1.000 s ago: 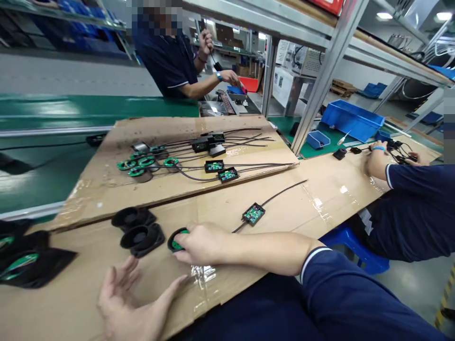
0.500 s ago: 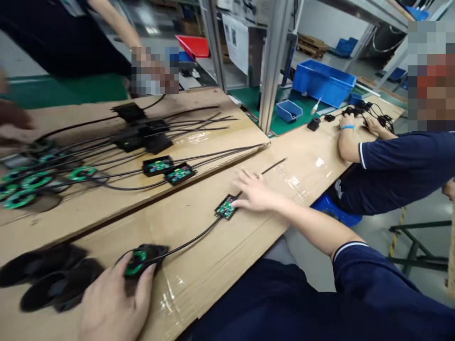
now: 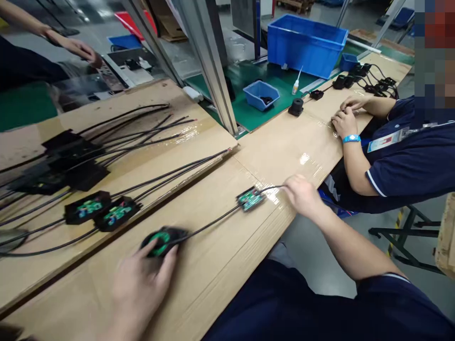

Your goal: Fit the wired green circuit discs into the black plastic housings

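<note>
A black round housing with a green ring board [image 3: 161, 239] lies on the near cardboard sheet [image 3: 220, 265]. My left hand [image 3: 140, 286] rests on its near side, fingers pressed around it. A black cable runs from it to a small open black box with a green circuit board [image 3: 250, 199]. Beyond that box the cable's free end [image 3: 275, 188] is pinched by my right hand [image 3: 302, 194], near the cardboard's right edge.
Two more open boxes with green boards [image 3: 101, 213] and several black cables [image 3: 142, 128] lie on the raised cardboard behind. A metal post [image 3: 209, 66], small blue bin [image 3: 261, 94], big blue crate [image 3: 305, 42] and glue bottle [image 3: 295, 85] stand beyond. A person [image 3: 401, 151] sits right; another person's hand [image 3: 76, 47] reaches top left.
My right hand has slid from the small circuit box along the cable to its far end. The housing and box have shifted right with my left hand. The view has swung right.
</note>
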A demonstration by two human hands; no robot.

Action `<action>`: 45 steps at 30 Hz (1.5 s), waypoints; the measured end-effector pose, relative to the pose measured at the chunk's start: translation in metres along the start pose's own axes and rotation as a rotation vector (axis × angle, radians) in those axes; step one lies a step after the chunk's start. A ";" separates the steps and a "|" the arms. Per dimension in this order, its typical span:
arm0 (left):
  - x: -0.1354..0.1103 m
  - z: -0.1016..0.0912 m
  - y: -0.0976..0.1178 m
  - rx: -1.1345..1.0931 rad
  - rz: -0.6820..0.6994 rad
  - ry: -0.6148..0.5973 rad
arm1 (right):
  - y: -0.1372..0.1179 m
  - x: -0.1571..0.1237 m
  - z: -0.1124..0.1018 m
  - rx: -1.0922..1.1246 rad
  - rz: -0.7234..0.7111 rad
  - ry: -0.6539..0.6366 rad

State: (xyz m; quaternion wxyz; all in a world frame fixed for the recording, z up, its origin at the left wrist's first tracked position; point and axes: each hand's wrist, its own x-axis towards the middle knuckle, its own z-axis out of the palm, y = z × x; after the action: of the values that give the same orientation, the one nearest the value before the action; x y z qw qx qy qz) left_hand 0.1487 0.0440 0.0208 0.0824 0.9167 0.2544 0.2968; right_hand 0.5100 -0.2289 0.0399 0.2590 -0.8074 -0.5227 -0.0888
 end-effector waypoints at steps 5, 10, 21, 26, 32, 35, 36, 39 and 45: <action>0.142 0.102 0.094 -0.130 0.323 -0.078 | 0.085 -0.023 -0.024 -0.218 0.463 0.252; 0.251 0.207 0.170 -0.321 0.300 -0.146 | 0.036 -0.049 -0.015 -0.070 0.186 0.052; 0.223 0.180 0.203 -0.400 0.351 -0.079 | -0.038 -0.067 0.016 0.198 -0.649 -0.295; 0.062 0.023 0.103 -0.066 0.156 0.103 | -0.010 -0.029 0.040 0.107 -0.573 -0.250; -0.080 -0.086 -0.034 0.464 -0.433 0.405 | -0.087 0.060 0.056 0.232 -0.673 0.030; -0.109 -0.082 -0.067 0.396 -0.447 0.461 | -0.203 0.130 0.073 0.363 -0.716 0.100; -0.114 -0.078 -0.074 0.363 -0.427 0.482 | -0.247 0.151 0.081 0.369 -0.709 0.064; -0.123 -0.068 -0.085 0.295 -0.435 0.540 | -0.367 0.204 0.114 0.244 -0.557 -0.174; -0.127 -0.073 -0.082 0.128 -0.512 0.632 | -0.479 0.259 0.176 0.092 -0.407 -0.387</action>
State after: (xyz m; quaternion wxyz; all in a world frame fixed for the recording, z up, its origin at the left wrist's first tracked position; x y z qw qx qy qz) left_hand -0.0166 0.0485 -0.0085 0.0141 0.6907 0.5051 0.5172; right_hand 0.1751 0.2209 0.1536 0.1677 -0.6751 -0.7172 0.0404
